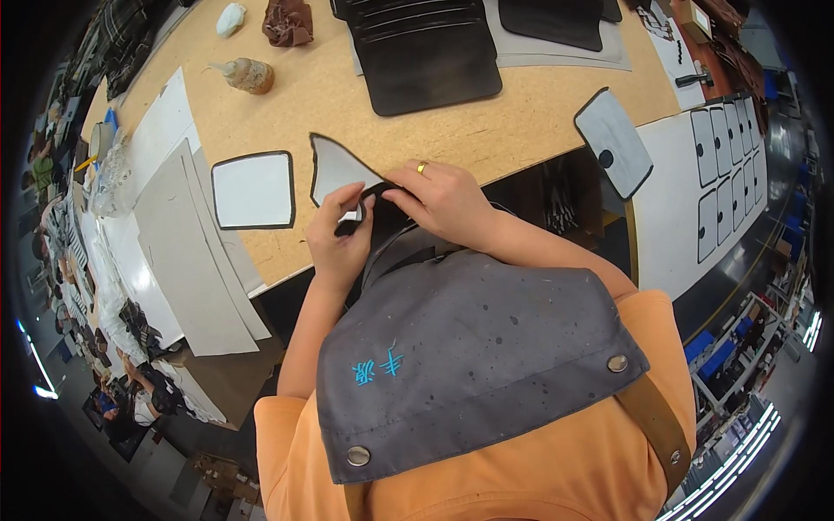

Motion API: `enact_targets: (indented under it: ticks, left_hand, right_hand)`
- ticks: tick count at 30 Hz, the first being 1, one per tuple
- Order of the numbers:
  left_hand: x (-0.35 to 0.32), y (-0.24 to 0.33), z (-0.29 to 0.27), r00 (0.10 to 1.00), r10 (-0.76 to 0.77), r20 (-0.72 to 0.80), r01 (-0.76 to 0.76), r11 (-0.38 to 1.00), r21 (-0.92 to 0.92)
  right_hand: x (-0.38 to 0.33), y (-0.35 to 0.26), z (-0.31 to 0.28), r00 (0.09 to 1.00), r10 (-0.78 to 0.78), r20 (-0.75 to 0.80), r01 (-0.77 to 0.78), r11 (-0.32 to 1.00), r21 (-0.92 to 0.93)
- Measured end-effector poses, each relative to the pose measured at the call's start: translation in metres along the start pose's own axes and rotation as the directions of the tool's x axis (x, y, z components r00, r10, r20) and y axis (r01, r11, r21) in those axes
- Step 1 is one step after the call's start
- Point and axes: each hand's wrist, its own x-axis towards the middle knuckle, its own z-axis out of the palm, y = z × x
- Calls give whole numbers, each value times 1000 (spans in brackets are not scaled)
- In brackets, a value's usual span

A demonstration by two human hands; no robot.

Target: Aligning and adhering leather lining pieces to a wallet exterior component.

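Black-edged panel grasped at the near edge of the desk

Watching from a distance, I see the fingers of the left hand pinching the panel's curled near end; just beside them, the fingers of the right hand grasp its edge. Its far corner points up and away, over the desk. A flat white panel lies toward the left edge, a dotted panel at the near edge toward the right corner, a black slotted piece toward the far edge.
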Motion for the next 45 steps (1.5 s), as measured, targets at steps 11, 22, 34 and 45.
enact_targets:
  ticks: [11, 22, 34, 45]
  left_hand:
    - [32, -13, 46, 970, 86, 226, -124, 979, 161]
    - [49, -23, 83, 891, -76, 448, -60, 958, 282]
    - [-6, -99, 22, 921, -66, 384, -18, 977, 211]
    - [14, -104, 12, 940, -327, 100, 324, 945, 52]
  right_hand:
    - [-27, 42, -5, 947, 317, -47, -311, 945, 99]
    - [-68, 90, 13, 747, 663, -36, -629, 724, 284]
    - [-46, 124, -30, 962, 270, 38, -257, 944, -208]
    - [19, 154, -43, 717, 522, 463, -608, 793, 48]
